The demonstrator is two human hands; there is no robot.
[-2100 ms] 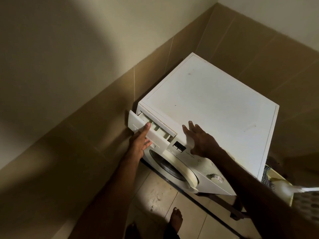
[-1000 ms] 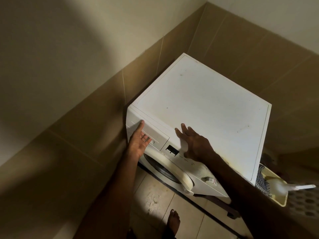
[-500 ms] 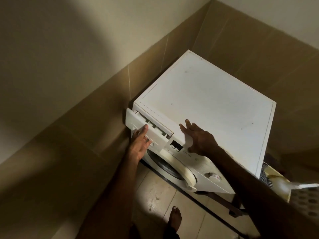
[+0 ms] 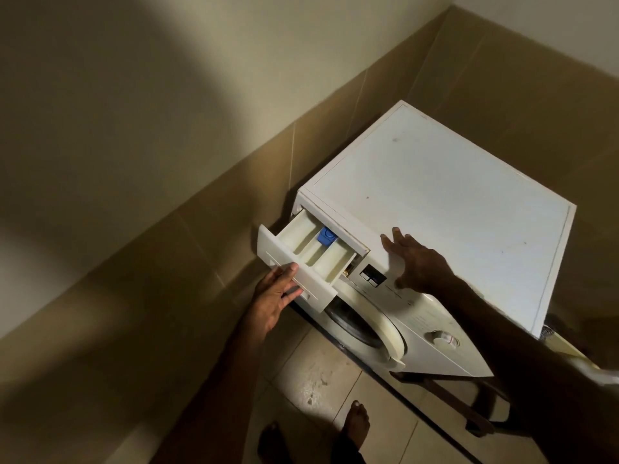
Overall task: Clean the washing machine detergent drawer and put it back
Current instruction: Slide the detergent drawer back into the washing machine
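Drawer now further out, L hand gripping front.

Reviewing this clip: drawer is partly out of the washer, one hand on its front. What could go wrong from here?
1. The left hand grips only the front panel of the detergent drawer; once it comes free it may tip or drop toward the bare foot.
2. The blue insert may shake loose.
3. The right hand rests flat on the washing machine; a hard tug may shift it.
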